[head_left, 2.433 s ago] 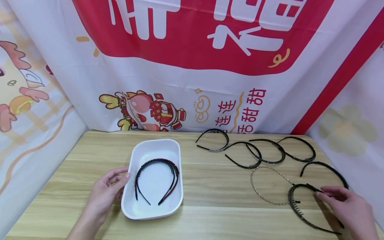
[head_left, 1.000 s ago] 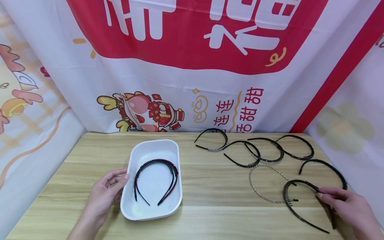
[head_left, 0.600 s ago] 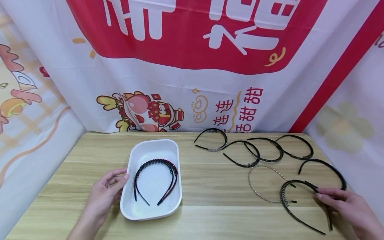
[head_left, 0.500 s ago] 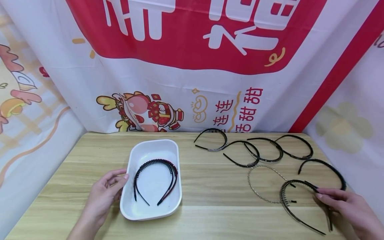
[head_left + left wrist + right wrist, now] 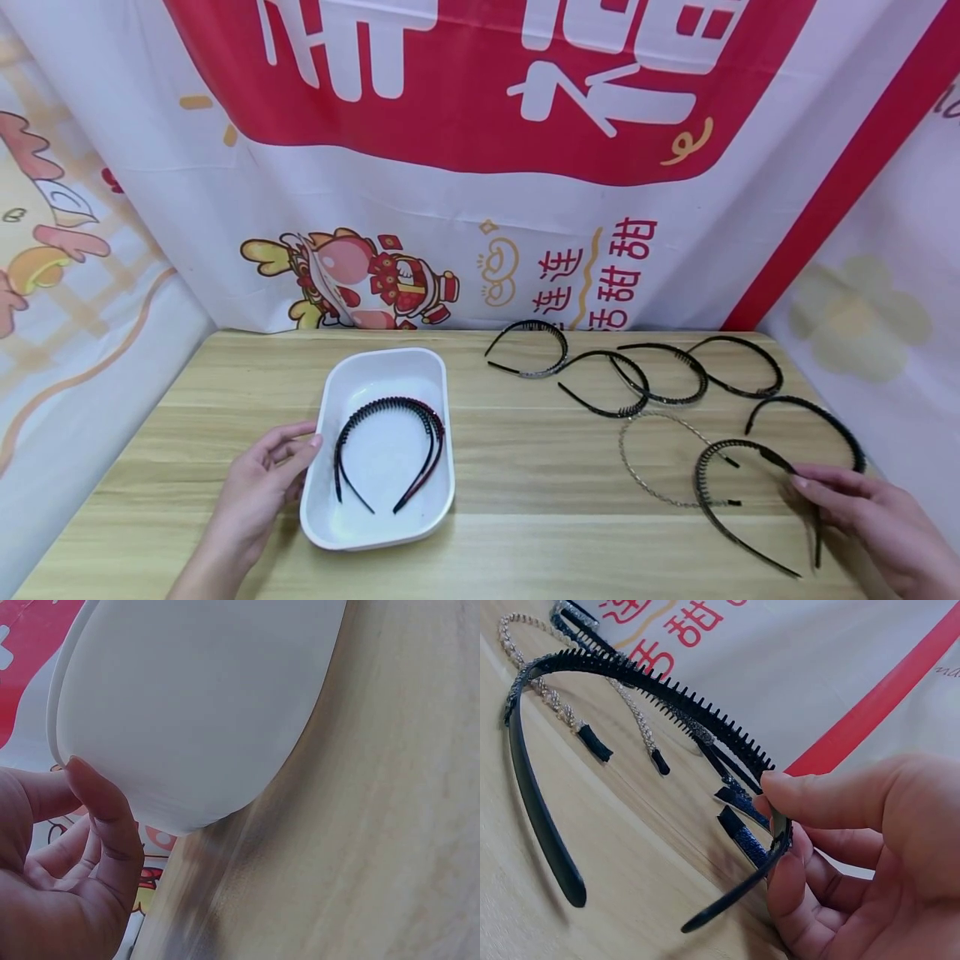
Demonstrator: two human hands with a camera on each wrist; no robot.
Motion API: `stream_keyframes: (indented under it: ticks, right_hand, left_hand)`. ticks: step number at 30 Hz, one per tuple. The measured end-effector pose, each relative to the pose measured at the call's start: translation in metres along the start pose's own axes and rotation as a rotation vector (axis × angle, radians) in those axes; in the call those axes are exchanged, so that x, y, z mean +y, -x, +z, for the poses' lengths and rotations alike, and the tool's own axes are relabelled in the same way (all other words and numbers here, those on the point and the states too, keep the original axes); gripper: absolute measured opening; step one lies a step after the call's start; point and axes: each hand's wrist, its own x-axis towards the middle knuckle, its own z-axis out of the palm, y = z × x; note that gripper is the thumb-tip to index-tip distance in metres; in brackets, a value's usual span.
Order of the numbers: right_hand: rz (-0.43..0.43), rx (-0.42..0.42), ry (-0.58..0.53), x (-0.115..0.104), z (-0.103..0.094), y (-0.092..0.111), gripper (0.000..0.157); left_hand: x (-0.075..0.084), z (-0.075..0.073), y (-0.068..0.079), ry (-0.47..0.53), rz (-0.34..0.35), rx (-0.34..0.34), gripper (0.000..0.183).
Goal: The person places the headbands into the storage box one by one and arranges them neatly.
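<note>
My left hand (image 5: 262, 483) grips the left rim of a white plastic tray (image 5: 382, 535); in the left wrist view the thumb and a finger pinch that rim (image 5: 54, 712). Inside the tray lie black headbands (image 5: 390, 402), one with a dark red edge. At the right, my right hand (image 5: 862, 508) pinches a black toothed headband (image 5: 702, 479) near one end of its toothed part. In the right wrist view this headband (image 5: 532, 802) is tilted above the table, teeth pointing inward and both ends free.
A thin gold braided headband (image 5: 634, 477) lies just left of the held one, partly under it in the head view. Another black headband (image 5: 832, 421) lies beyond the right hand. Several more black headbands (image 5: 641, 392) lie along the back right, before a printed cloth (image 5: 450, 250).
The black headband in my right hand has shifted left and turned slightly, now overlapping the gold one less at its ends. My left hand and the tray have stayed in place.
</note>
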Motion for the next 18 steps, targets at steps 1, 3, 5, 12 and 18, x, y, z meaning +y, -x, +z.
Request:
stream_keyframes:
  ticks: [1,3,5,12,18]
  right_hand:
    - [0.000,-0.004,-0.013,0.001,0.000,0.000,0.013]
    - [0.002,-0.013,-0.038,0.001,0.001,-0.001,0.019]
    - [0.002,-0.024,-0.065,0.001,0.001,-0.001,0.025]
    - [-0.039,-0.031,-0.244,0.007,0.005,-0.001,0.036]
    - [-0.073,-0.071,-0.333,0.011,0.004,-0.003,0.039]
  left_hand:
    - [0.000,0.000,0.000,0.000,0.002,0.000,0.052]
    - [0.000,0.000,0.000,0.000,0.006,0.000,0.052]
    - [0.000,0.001,0.000,0.003,0.009,0.001,0.051]
    - [0.000,0.000,0.000,0.009,0.014,-0.001,0.049]
    - [0.000,0.000,0.000,0.019,0.017,-0.003,0.047]
